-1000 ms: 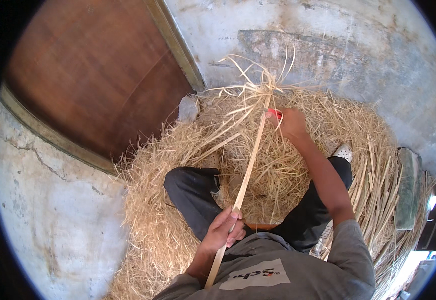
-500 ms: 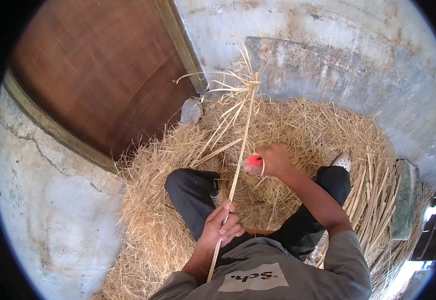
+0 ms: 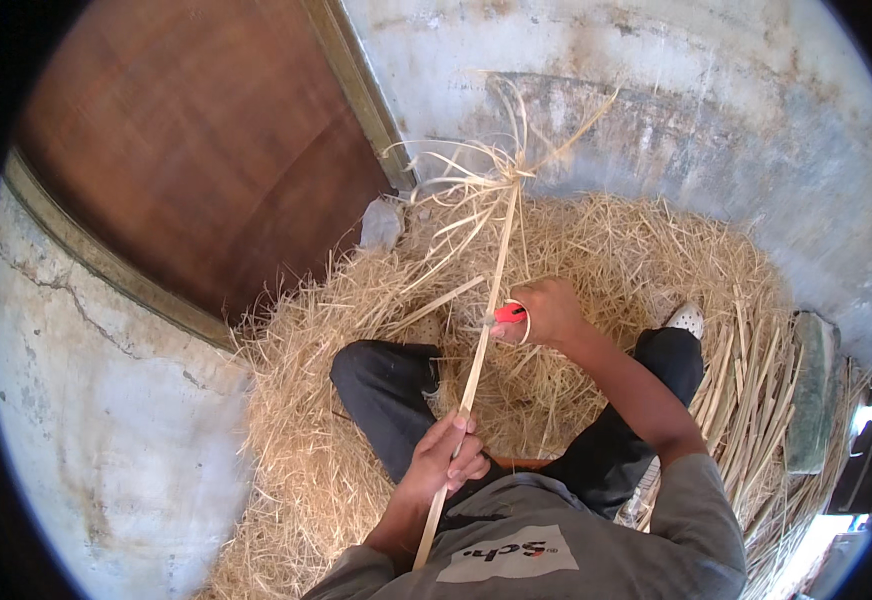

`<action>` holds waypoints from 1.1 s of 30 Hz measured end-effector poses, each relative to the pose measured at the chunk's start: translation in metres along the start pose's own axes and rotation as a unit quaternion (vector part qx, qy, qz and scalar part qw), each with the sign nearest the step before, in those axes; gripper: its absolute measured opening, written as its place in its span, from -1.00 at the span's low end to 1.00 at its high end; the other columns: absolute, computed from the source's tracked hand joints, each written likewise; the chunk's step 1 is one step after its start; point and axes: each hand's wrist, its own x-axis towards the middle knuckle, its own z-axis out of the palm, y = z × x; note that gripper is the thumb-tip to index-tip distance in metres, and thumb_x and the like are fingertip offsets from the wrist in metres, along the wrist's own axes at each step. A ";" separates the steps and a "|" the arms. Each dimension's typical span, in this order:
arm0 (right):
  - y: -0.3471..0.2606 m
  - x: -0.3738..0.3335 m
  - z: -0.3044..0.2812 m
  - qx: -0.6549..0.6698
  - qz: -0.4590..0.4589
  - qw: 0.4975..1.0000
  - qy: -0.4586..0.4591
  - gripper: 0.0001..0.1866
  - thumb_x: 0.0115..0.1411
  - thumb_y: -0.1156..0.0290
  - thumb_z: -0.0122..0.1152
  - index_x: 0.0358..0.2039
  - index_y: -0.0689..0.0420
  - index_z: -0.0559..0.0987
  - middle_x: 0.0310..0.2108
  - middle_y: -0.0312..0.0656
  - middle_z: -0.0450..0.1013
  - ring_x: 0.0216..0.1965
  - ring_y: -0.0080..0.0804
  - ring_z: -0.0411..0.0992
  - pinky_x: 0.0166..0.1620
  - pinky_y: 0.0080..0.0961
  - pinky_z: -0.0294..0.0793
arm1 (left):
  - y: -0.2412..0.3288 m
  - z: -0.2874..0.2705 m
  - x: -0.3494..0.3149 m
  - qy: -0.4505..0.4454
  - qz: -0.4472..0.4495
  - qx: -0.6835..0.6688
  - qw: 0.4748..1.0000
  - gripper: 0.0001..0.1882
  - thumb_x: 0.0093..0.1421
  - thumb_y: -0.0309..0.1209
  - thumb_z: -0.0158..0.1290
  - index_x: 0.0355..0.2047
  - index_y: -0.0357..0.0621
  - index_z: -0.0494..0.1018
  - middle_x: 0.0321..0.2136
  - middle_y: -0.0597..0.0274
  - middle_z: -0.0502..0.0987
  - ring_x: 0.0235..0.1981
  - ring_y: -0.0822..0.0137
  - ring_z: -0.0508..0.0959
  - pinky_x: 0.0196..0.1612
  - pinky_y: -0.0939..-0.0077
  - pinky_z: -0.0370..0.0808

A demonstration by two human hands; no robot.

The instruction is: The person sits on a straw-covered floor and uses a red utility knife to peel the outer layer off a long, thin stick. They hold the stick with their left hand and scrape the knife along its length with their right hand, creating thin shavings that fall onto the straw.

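A long pale strip, like split bamboo or cane (image 3: 486, 330), slants from my lap up toward the wall. Its far end fans out into curling thin shavings (image 3: 496, 178). My left hand (image 3: 446, 460) is closed around the strip's lower part, near my knees. Farther up, my right hand (image 3: 548, 312) grips a red-handled cutter (image 3: 509, 314), whose front end meets the strip's right side. A pale curved band passes by the right fingers; what it is I cannot make out. The cutter's blade is too small to see clearly.
Loose shavings (image 3: 306, 440) cover the floor around my crossed legs. Long strips (image 3: 741, 370) lie in a heap at right, beside a greenish block (image 3: 811, 390). A brown door (image 3: 206, 130) stands at upper left, and a stained wall (image 3: 656, 130) rises ahead.
The red cutter has come up against the strip, where it was blurred just beside it before. Shavings at the far end have spread, with one now pointing right. My left hand has barely moved.
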 end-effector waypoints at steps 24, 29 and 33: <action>0.048 0.011 -0.002 0.495 0.425 0.733 -0.193 -0.02 0.06 -0.58 -0.28 -0.41 0.21 0.64 -0.80 -0.35 0.17 -0.78 -0.47 0.18 -0.73 -0.48 0.19 | 0.002 0.012 0.018 0.040 0.100 0.290 0.951 -0.54 0.41 -0.36 -0.21 0.29 -0.16 0.11 -0.54 0.26 0.40 -0.69 0.56 0.32 -0.60 0.70 0.29; -0.003 -0.007 -0.009 0.154 0.212 0.933 -0.246 -0.15 0.10 -0.48 -0.14 -0.56 0.18 0.61 -0.77 -0.11 0.37 -0.69 -0.17 0.42 -0.52 -0.26 0.44 | 0.016 0.004 0.017 0.066 0.090 0.093 0.989 -0.48 0.42 -0.36 -0.21 0.35 -0.08 0.02 -0.50 0.30 0.37 -0.65 0.58 0.26 -0.57 0.73 0.25; -0.023 -0.023 -0.015 0.194 0.068 0.963 -0.177 -0.30 0.08 -0.38 0.04 -0.56 0.11 0.61 -0.73 -0.06 0.42 -0.65 -0.09 0.47 -0.52 -0.26 0.44 | 0.019 0.004 0.017 0.110 0.114 0.165 0.973 -0.49 0.42 -0.32 -0.19 0.34 -0.08 0.07 -0.51 0.36 0.35 -0.66 0.60 0.23 -0.57 0.76 0.23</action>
